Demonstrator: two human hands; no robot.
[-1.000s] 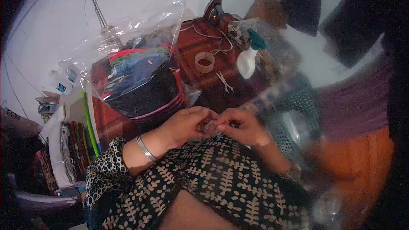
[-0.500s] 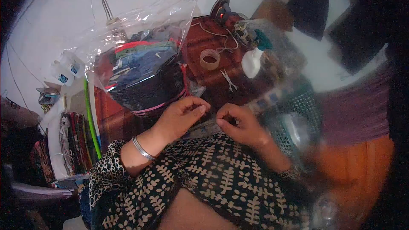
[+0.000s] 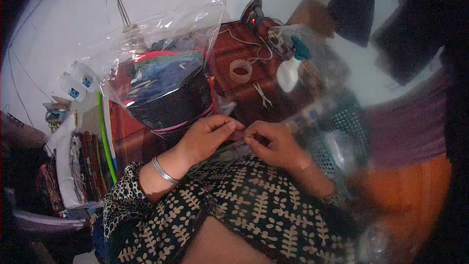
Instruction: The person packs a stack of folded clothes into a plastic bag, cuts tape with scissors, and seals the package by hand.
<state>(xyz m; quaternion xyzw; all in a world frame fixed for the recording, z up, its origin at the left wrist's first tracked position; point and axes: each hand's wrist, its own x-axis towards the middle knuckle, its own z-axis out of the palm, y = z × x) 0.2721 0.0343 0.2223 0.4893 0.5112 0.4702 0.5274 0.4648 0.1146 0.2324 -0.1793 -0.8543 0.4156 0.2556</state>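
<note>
My left hand [image 3: 207, 137], with silver bangles at the wrist, is closed, thumb against the curled fingers. Close to its right, my right hand [image 3: 271, 143] is pinched, its fingertips almost meeting those of the left. Whatever is between the fingertips is too small to make out. Some clear plastic [image 3: 229, 152] shows just below the hands, over the patterned black cloth [image 3: 259, 200]. Beyond them lie small scissors [image 3: 262, 95], partly open, and a roll of tape [image 3: 241, 71]. A clear bag [image 3: 166, 85] of folded clothes is beyond my left hand.
An iron [image 3: 252, 12] with a red light stands at the back of the red surface [image 3: 224, 49], its cord in front. A white spray bottle [image 3: 288, 74] with a green head lies right of the tape. Stacked fabrics [image 3: 88, 166] and white bottles [image 3: 80, 82] are at the left.
The hands parted from their earlier hold on a small clear piece, then came close together again. The view has shifted slightly, moving the tabletop objects a little to the right.
</note>
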